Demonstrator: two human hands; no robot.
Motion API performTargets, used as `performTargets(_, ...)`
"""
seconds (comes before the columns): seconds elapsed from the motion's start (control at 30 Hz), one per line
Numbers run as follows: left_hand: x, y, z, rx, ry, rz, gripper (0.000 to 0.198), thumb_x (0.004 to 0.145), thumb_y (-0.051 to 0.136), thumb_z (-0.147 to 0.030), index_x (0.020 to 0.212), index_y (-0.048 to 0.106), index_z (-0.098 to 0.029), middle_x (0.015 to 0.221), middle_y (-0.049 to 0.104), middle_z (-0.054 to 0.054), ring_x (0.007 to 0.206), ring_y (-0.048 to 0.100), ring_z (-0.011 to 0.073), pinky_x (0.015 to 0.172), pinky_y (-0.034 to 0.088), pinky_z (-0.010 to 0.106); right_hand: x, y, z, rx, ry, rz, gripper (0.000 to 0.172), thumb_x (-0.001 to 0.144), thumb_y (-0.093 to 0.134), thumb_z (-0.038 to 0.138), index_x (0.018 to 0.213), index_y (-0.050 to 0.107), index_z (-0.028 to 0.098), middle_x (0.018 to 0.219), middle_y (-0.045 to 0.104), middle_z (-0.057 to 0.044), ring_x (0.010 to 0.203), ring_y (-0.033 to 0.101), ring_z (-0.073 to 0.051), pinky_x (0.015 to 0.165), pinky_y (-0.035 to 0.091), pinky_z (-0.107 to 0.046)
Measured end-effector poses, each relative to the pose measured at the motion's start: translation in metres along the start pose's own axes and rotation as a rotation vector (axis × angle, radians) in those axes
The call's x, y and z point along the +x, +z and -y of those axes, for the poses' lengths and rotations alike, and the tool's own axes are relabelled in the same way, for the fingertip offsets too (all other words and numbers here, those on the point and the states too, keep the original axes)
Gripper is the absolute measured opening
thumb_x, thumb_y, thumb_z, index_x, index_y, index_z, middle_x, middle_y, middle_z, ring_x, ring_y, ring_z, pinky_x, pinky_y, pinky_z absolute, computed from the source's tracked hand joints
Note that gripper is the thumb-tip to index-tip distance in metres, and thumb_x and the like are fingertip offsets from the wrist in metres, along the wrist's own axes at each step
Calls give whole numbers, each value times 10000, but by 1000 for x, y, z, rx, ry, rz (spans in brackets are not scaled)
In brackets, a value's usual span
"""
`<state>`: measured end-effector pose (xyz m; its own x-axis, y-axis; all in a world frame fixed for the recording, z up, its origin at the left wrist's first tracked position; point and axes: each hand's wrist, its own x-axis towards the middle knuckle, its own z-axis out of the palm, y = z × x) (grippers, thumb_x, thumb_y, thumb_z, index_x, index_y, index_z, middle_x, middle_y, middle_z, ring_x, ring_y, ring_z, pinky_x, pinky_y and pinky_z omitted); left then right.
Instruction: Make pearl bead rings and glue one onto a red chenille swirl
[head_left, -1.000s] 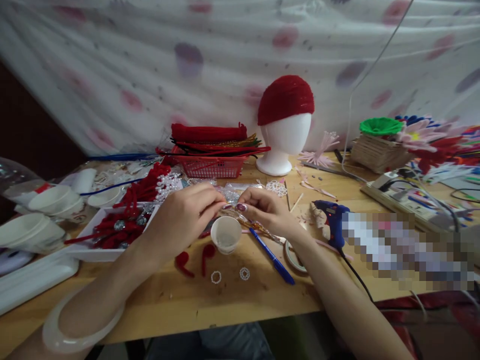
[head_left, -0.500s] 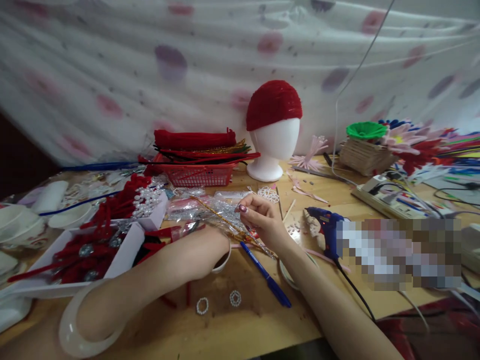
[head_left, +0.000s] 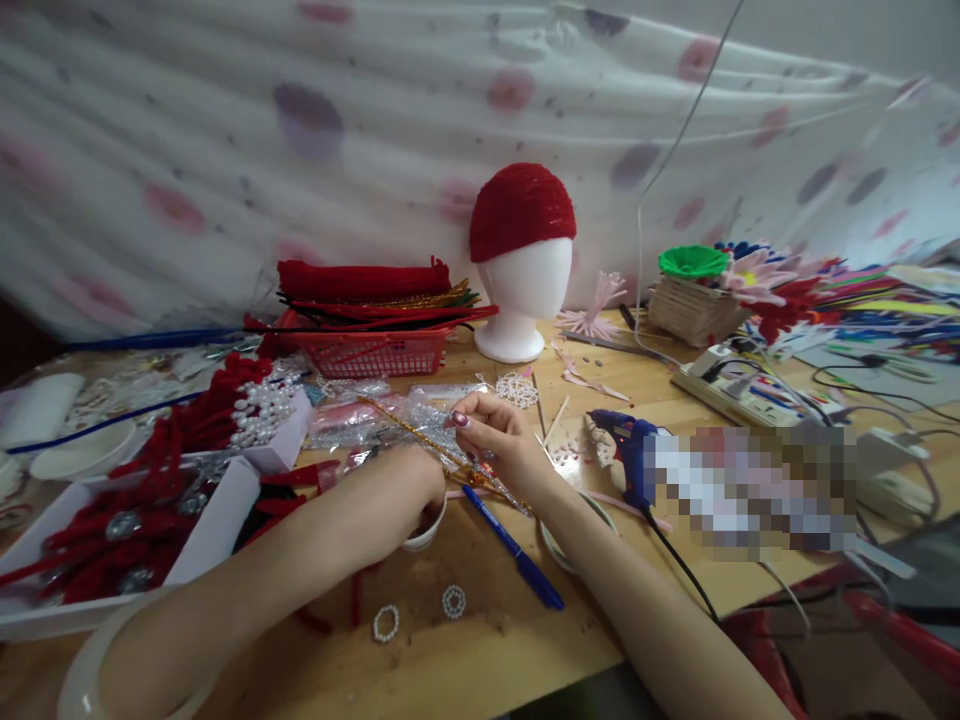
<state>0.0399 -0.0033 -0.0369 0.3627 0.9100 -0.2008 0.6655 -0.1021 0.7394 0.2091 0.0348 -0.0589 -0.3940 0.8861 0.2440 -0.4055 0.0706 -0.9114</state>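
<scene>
My left hand (head_left: pixel 421 490) reaches down into a small white cup (head_left: pixel 429 536), and its fingers are hidden inside. To its right, my right hand (head_left: pixel 496 440) is raised above the table, thumb and fingertips pinched together. Whatever lies between those fingertips is too small to make out. A blue pen (head_left: pixel 514 548) lies beside the cup, below my right hand. Nearer the table's front are a ring of white beads (head_left: pixel 385 623) and a small beaded flower shape (head_left: pixel 454 601). Gold twisted stems (head_left: pixel 405 425) and clear plastic packets (head_left: pixel 352 425) lie behind my hands.
A white foam head (head_left: pixel 517 300) wears a red cap (head_left: pixel 523 212) at the back, beside a red basket (head_left: pixel 375 355) of fuzzy stems. At left sits a white box (head_left: pixel 214 530) of red pieces. A blue glue gun (head_left: pixel 630 445) and power strip (head_left: pixel 720 385) are at right.
The whole scene has shifted left in the picture as my head turned slightly right. My left hand stays in the cup, and my right hand keeps its pinch beside it.
</scene>
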Motion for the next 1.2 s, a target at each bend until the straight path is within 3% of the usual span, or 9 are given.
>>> performTargets(0.13, -6, -11, -14, 141, 78, 122, 122, 832, 636, -165, 760, 730, -141, 757, 697, 18, 726, 655, 184, 644, 491, 278, 1, -1, -4, -13, 22, -23, 287, 746, 774, 429, 768, 617, 189, 510, 467, 71, 460, 309, -73, 456, 176, -232)
performTargets(0.2, -8, -19, -20, 245, 193, 143, 233, 738, 567, -51, 599, 713, -167, 580, 660, -1, 605, 609, 147, 596, 411, 257, 1, -1, -5, -22, 32, -24, 279, 747, 776, 417, 762, 621, 185, 503, 463, 74, 456, 304, -70, 457, 178, -233)
performTargets(0.3, -9, -28, -21, 174, 275, 71, 224, 731, 564, -81, 707, 755, -196, 712, 752, 11, 671, 650, 159, 663, 433, 258, 1, -1, -5, -27, 35, -29, 273, 746, 781, 407, 761, 626, 184, 497, 464, 79, 448, 300, -67, 456, 183, -232)
performTargets(0.43, -9, -31, -10, -74, 173, 48, 176, 747, 608, -161, 788, 773, -204, 840, 792, 25, 785, 707, 192, 715, 483, 261, 1, -2, -4, -19, 43, -60, 257, 771, 767, 401, 761, 617, 193, 472, 428, 93, 432, 274, -69, 447, 163, -234)
performTargets(0.67, -7, -28, 2, -73, 191, 36, 203, 758, 608, -145, 802, 791, -220, 851, 796, 16, 801, 709, 195, 728, 484, 271, -1, -1, -1, -10, 69, -61, 247, 757, 785, 380, 748, 630, 187, 459, 425, 92, 427, 284, -65, 432, 179, -221)
performTargets(0.83, -3, -36, 1, -419, 44, -56, 96, 703, 739, -114, 729, 781, -196, 698, 769, -1, 645, 682, 134, 620, 506, 206, -5, 2, -1, -29, 54, -49, 247, 780, 773, 384, 759, 624, 189, 468, 434, 90, 419, 310, -57, 424, 200, -209)
performTargets(1.0, 2, -36, -5, -1178, -104, -321, 154, 764, 713, -7, 737, 750, -154, 692, 759, 9, 606, 691, 76, 608, 557, 139, -12, 14, 6, -130, -8, -79, 256, 827, 726, 409, 774, 592, 197, 494, 465, 81, 416, 344, -60, 407, 250, -202)
performTargets(1.1, 3, -30, -11, -1382, -186, -330, 229, 816, 625, 59, 734, 728, -129, 688, 753, 23, 604, 704, 80, 601, 581, 142, -16, 23, 8, -210, 0, -50, 257, 846, 701, 413, 773, 576, 200, 529, 511, 65, 427, 393, -63, 417, 311, -206)
performTargets(1.2, 1, -24, -14, -1419, -172, -286, 191, 835, 634, 31, 754, 717, -120, 688, 745, 22, 618, 709, 93, 637, 604, 176, -19, 28, 6, -274, -11, -43, 241, 861, 681, 396, 780, 583, 192, 572, 552, 39, 462, 439, -69, 430, 320, -208)
